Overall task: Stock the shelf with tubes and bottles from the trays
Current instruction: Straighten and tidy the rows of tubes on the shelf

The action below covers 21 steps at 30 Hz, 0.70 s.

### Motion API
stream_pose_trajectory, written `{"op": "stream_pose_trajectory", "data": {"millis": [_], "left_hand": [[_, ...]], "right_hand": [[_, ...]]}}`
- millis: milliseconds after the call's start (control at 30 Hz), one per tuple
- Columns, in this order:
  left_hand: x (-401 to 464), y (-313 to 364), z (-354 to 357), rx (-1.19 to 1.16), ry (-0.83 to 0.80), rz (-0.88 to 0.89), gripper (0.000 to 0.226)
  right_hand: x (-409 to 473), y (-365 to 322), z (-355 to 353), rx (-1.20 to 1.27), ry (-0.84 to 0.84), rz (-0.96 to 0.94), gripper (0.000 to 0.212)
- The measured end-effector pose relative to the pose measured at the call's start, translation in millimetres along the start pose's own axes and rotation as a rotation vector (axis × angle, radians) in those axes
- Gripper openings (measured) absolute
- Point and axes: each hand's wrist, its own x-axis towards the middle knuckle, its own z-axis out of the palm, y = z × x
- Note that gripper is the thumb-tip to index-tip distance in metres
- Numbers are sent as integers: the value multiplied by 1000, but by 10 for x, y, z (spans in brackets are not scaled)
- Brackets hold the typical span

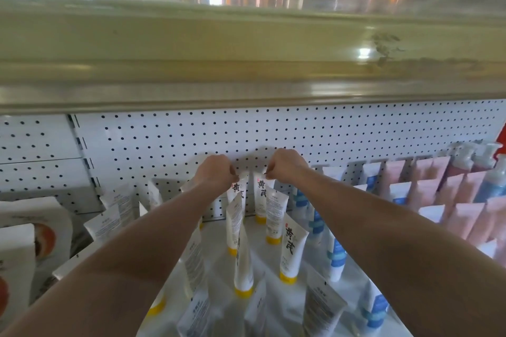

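Head view, step in hand: setting two yellow-capped white tubes upright, cap down, at the far end of the shelf against the pegboard [273,131].
Left hand [216,172]: fingers curled together, pinching the crimped top of the left back-row tube [240,191], which stands nearly upright, cap hidden behind nearer tubes.
Right hand [287,167]: fingertips closed on the top edge of the right back-row tube [259,197]; its yellow cap sits on the shelf floor [273,262] just in front of the pegboard.
Where the stock stands: more yellow-capped tubes [291,252] stand in two loose files running near from the held pair; some lean, and some show the back label.
Right of them: blue-and-white tubes [335,257], then pink tubes [462,216] and pump bottles [492,180] at the far right.
Left of them: pale sachets [109,216] leaning in a row.
Trays: not in sight here.
How to do it well: I judge both tubes should be pushed back until they touch the pegboard, printed characters facing near, caps flat, tops level with each other.
Release: let go one hand at a time, checking that each tube stands alone.
Risk: both forearms pass close over the near tubes; drawing back low could topple them.
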Motion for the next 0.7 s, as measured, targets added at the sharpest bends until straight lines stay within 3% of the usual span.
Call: {"op": "stream_pose_trajectory", "data": {"millis": [133, 700], "left_hand": [[9, -38, 35, 38, 64, 31, 21], [-20, -130, -21, 103, 97, 168, 12]], "right_hand": [[24, -35, 13, -35, 9, -10, 14], [-6, -21, -17, -66, 44, -109, 5]]}}
